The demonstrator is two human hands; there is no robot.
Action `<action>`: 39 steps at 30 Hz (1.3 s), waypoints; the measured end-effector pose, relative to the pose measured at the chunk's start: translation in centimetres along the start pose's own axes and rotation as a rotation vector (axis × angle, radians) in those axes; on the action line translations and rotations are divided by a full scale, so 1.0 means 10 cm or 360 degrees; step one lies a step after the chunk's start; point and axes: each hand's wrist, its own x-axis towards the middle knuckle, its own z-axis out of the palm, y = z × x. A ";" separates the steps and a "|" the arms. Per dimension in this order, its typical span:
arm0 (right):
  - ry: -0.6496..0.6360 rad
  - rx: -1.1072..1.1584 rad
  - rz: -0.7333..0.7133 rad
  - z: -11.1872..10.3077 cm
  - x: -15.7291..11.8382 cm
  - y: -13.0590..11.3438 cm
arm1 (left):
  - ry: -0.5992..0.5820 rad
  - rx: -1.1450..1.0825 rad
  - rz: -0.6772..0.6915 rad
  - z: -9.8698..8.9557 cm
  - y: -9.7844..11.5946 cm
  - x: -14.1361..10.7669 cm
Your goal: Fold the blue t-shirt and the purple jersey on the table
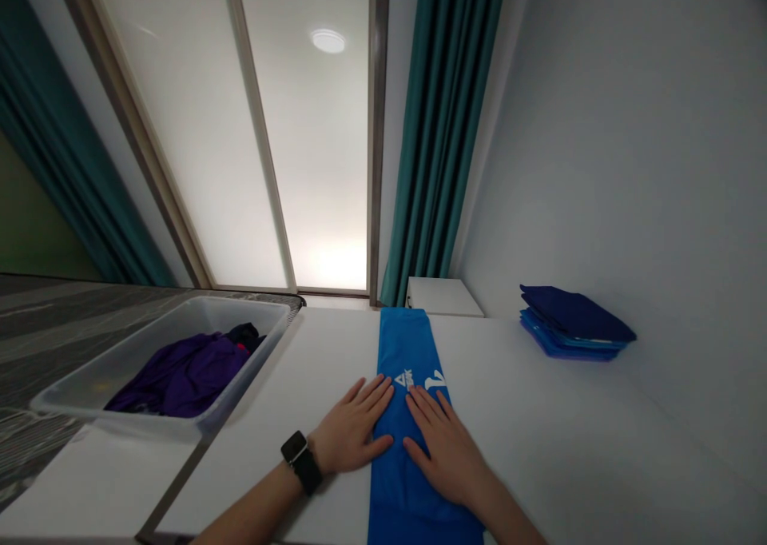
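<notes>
1. While I watch through the head-worn camera, a white tabletop (557, 449) fills the lower frame. A white wall (629, 129) runs along its right side, and a frosted glass panel (192, 153) stands ahead between a teal curtain (443, 129) and a second teal curtain (60, 177). A grey streaked surface (65, 321) lies beyond the table's left side.

2. A bright blue folded fabric strip (403, 353) with a white printed mark lies lengthwise on the table, its far end near the far edge. My left hand (351, 425), wearing a black smartwatch (298, 461), and my right hand (443, 449) rest flat on it, open and slightly apart, with nothing clamped. To the left, a clear plastic bin (245, 301) sits near the table's edge, well apart from the left hand. Open white tabletop stretches to the right of the strip.

3. I count two hands, one strip and one bin. The bin holds a purple garment (185, 377) and a dark navy garment (244, 337). One stack of folded blue cloths (569, 325) sits against the wall, its layers too tight to count exactly. One small white box (443, 297) stands just beyond the strip's far end.
</notes>
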 end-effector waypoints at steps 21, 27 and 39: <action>-0.0053 0.0096 -0.0197 0.10 -0.29 -0.27 | -0.0048 -0.0115 0.0064 -0.06 0.39 -0.31; -0.0098 0.0144 -0.0282 0.01 -0.39 -0.23 | -0.0104 -0.0165 0.0162 -0.21 0.43 -0.39; 0.0001 0.0241 -0.0139 0.01 -0.73 0.03 | -0.0189 -0.0107 0.0607 -0.23 0.79 -0.44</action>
